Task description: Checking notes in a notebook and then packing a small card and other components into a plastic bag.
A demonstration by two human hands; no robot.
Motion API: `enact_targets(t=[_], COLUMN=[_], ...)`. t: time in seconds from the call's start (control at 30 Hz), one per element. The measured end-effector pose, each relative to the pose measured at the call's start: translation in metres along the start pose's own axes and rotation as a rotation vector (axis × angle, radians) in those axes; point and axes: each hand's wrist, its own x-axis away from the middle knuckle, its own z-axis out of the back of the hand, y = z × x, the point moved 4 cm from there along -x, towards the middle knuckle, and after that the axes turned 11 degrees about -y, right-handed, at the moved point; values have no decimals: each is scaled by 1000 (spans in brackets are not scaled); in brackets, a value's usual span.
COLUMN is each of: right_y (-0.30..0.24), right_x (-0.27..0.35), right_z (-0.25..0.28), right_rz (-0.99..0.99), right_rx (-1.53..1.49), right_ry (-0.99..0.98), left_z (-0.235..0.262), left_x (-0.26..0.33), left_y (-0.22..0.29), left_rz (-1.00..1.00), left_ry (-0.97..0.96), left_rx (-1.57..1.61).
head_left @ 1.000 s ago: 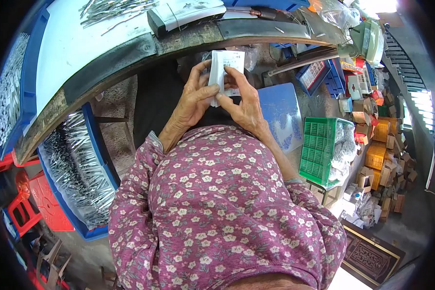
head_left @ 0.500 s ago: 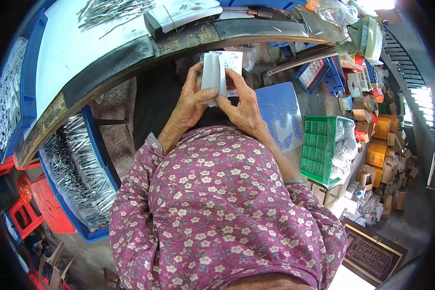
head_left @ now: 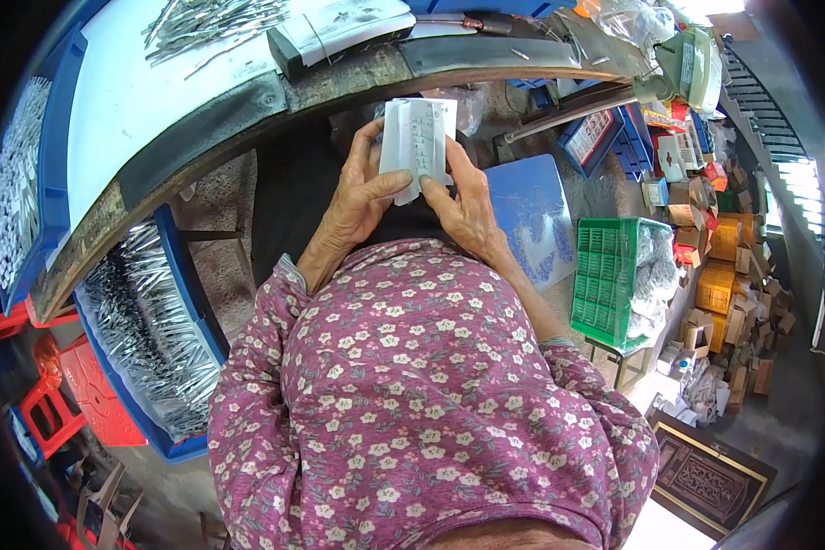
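A small white paper booklet [head_left: 420, 147] is held between my two hands, just below the bench's front edge. Handwritten-looking marks run down its exposed page, and another leaf shows behind it on the right. My left hand [head_left: 362, 192] grips the booklet's left side, thumb across the lower front and fingers behind. On the other side, my right hand [head_left: 466, 197] has its thumb on the lower page, with its fingers partly hidden behind the paper.
Thin metal pieces [head_left: 215, 27] lie on the white-topped workbench [head_left: 110, 119]. Beneath it at left, a blue crate [head_left: 192, 446] holds many metal rods. A green basket [head_left: 605, 280] stands at right, near a blue board [head_left: 532, 215] and stacked boxes.
A leaf of the booklet has turned, so a wider page with marks now faces up. My right thumb has shifted slightly on the paper; my left hand stays nearly still.
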Motion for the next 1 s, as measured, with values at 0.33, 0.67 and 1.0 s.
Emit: enact_targets(t=[0.33, 0.67, 1.0], right_y=[-9, -24, -23], right_x=[-5, -2, 1], right_z=[-6, -12, -15], right_rz=[132, 239, 249], right_rx=[243, 543, 611], right_ry=[-4, -106, -166], left_z=[-2, 0, 0], left_x=[2, 4, 5], left_y=[1, -4, -4], left_rz=[-10, 88, 101], left_ry=[3, -24, 24], left_rx=[61, 75, 92])
